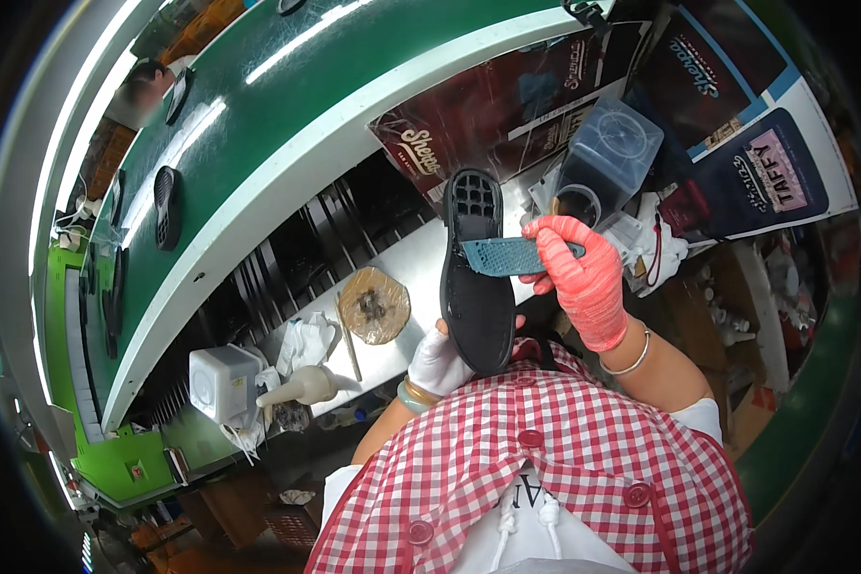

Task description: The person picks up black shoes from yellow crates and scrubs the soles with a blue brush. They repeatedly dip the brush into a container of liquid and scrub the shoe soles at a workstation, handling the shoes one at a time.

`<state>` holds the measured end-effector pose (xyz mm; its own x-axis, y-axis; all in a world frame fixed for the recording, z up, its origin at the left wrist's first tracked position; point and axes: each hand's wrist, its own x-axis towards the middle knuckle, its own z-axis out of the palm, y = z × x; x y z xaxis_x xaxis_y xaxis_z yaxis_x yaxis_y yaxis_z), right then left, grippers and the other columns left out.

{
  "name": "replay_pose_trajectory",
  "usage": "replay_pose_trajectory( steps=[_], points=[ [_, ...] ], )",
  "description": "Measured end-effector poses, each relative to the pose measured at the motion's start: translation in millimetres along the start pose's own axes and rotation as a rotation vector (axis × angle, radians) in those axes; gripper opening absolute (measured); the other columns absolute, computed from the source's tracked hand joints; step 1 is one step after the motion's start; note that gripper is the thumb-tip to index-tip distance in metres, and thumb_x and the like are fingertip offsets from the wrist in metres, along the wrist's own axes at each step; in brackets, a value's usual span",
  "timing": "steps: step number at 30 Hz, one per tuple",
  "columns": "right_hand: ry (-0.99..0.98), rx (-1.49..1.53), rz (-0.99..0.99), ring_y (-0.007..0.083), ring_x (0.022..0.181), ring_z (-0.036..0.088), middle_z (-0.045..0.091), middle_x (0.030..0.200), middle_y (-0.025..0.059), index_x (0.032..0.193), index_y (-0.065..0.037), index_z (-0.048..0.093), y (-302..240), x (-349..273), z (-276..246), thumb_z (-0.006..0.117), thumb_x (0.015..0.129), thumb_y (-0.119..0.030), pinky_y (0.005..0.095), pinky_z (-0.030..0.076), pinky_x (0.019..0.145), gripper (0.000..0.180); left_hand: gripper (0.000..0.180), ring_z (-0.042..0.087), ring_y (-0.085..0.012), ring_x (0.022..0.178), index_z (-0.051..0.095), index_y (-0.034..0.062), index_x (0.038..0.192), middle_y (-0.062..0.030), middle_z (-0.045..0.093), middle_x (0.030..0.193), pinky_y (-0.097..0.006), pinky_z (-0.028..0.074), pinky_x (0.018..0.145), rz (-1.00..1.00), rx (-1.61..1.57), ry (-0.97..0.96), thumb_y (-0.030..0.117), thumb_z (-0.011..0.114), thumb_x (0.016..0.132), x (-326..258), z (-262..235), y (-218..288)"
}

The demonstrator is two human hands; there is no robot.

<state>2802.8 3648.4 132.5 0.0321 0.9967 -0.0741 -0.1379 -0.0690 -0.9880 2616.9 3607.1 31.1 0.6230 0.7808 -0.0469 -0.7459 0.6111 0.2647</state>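
Note:
My left hand (437, 362), in a white glove, grips a black shoe sole (481, 301) by its lower left edge. The sole stands nearly upright in front of my chest, with an open grid of hollows at its top end and a smooth dark face below. In my right hand (582, 277), covered by a coral-pink glove, is a flat teal strip (507, 257) with a dotted texture. Its left end overlaps the sole's middle, just under the grid; whether it touches the sole I cannot tell.
A round plastic-wrapped pad (375, 305) and a thin stick (348, 337) lie on the metal shelf (407, 258). Left stand a squeeze bottle (306, 386) and white container (222, 385). Right is a clear plastic tub (614, 143). Beyond, the green belt (287, 115) carries soles (166, 206); a person sits behind.

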Motion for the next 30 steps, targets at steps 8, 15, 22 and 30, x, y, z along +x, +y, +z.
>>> replay_pose_trajectory(
  steps=[8, 15, 22, 30],
  points=[
    [-0.061, 0.057, 0.123, 0.0108, 0.062, 0.062, 0.062, 0.077, 0.0059, 0.098, 0.000, 0.062, 13, -16, 3, 0.054, 0.092, -0.017, 0.0190, 0.048, 0.052, 0.020, 0.075, 0.041, -0.0319, 0.124, 0.030, 0.0113, 0.139, -0.0142, 0.036, 0.138, -0.059, 0.041, 0.093, 0.041, 0.052, 0.097, 0.053, 0.056, 0.083, 5, -4, 1],
    [-0.123, -0.055, 0.188, 0.0111, 0.063, 0.063, 0.063, 0.079, 0.0059, 0.098, 0.000, 0.064, 10, -22, 2, 0.054, 0.090, -0.018, 0.0201, 0.048, 0.052, 0.022, 0.072, 0.048, -0.0311, 0.116, 0.036, 0.0107, 0.135, -0.0140, 0.044, 0.132, -0.052, 0.045, 0.088, 0.037, 0.006, 0.176, 0.061, 0.045, 0.084, 9, -4, 3],
    [-0.240, -0.136, 0.195, 0.0094, 0.059, 0.060, 0.063, 0.077, 0.0056, 0.097, -0.001, 0.064, 5, -25, 1, 0.054, 0.090, -0.017, 0.0208, 0.048, 0.052, 0.021, 0.071, 0.047, -0.0270, 0.118, 0.035, 0.0096, 0.136, -0.0124, 0.045, 0.132, -0.044, 0.039, 0.098, 0.038, -0.129, -0.031, 0.063, 0.032, 0.089, 10, -12, 5],
    [-0.501, -0.266, 0.203, 0.0075, 0.060, 0.057, 0.062, 0.080, 0.0043, 0.100, 0.000, 0.063, -6, -10, -2, 0.052, 0.091, -0.020, 0.0203, 0.045, 0.053, 0.024, 0.071, 0.052, -0.0267, 0.110, 0.040, 0.0118, 0.134, -0.0111, 0.050, 0.127, -0.041, 0.045, 0.085, -0.006, -0.001, 0.349, 0.065, 0.027, 0.089, 9, 6, 6]
  ],
)
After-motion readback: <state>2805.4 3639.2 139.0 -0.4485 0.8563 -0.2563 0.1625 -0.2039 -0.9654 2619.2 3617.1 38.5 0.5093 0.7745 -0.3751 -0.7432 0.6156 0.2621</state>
